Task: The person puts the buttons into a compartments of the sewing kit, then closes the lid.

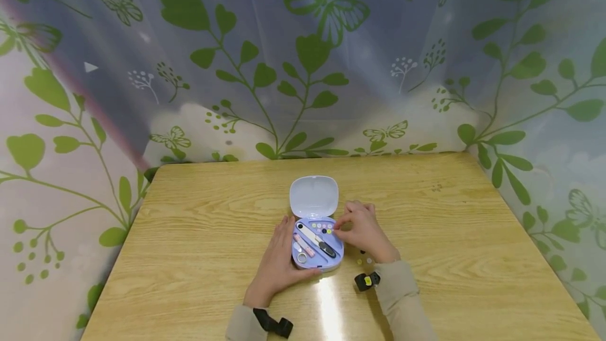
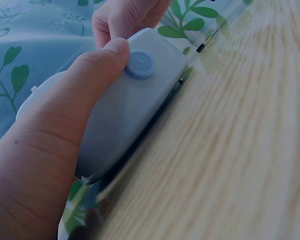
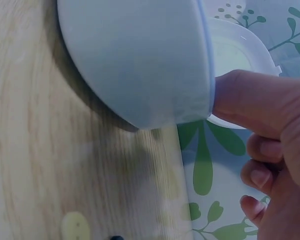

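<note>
A pale blue sewing kit box (image 1: 316, 267) stands on the table with its white lid (image 1: 314, 197) raised. My left hand (image 1: 276, 263) holds it, fingers along the left side and thumb on the front wall beside a round button-shaped catch (image 2: 141, 65). Inside lie black-handled thread snips (image 1: 326, 249), a pink-and-white stick (image 1: 304, 245), a metal ring (image 1: 302, 258) and several small coloured buttons (image 1: 324, 226). Over the right rim reaches my right hand (image 1: 362, 229), thumb and forefinger together at the buttons. The box wall hides those fingertips in the right wrist view; whether they pinch a button is unclear.
On the wooden table (image 1: 203, 225), a few loose buttons lie right of the box, below my right hand, among them a yellow button (image 3: 75, 226) and a dark one (image 3: 117, 237). A leaf-patterned curtain (image 1: 360, 93) hangs behind the table's far edge.
</note>
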Demonstrator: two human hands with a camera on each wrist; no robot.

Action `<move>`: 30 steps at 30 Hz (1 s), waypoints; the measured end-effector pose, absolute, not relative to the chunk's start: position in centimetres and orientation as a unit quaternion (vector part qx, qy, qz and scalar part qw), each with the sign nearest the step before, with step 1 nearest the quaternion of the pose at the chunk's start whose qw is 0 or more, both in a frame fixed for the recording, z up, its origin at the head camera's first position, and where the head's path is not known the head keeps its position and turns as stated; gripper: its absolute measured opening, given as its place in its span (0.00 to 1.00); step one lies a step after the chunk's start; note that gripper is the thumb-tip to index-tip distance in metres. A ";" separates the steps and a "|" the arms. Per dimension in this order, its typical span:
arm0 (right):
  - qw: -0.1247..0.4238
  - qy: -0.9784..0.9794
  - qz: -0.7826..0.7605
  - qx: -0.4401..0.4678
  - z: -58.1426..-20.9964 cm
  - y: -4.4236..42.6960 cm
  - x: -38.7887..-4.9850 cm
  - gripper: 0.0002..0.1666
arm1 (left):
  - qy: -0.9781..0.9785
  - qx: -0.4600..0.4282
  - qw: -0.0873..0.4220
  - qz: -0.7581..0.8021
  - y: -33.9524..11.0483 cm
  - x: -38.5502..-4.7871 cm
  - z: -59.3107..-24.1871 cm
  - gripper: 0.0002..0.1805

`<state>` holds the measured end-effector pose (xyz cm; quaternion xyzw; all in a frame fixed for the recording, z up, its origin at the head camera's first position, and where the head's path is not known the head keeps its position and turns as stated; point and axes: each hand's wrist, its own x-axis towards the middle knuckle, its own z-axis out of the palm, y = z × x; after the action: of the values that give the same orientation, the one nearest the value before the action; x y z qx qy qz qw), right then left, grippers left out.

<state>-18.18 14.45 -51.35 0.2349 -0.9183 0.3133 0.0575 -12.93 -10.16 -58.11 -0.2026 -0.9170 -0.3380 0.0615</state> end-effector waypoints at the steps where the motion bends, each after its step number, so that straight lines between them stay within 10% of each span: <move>1: 0.058 -0.919 0.311 0.235 -51.4 14.5 -18.2 0.06 | -0.917 -0.202 0.061 -0.338 -10.2 -12.9 -58.1 0.75; 30: 0.114 -0.856 0.442 0.241 -51.4 16.5 -17.5 0.08 | -0.914 -0.202 0.058 -0.346 -10.2 -12.9 -57.9 0.76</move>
<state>-17.45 16.49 -51.41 0.2407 -0.8564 0.4421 0.1143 -12.88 -10.24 -57.92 -0.2019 -0.9144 -0.3459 0.0582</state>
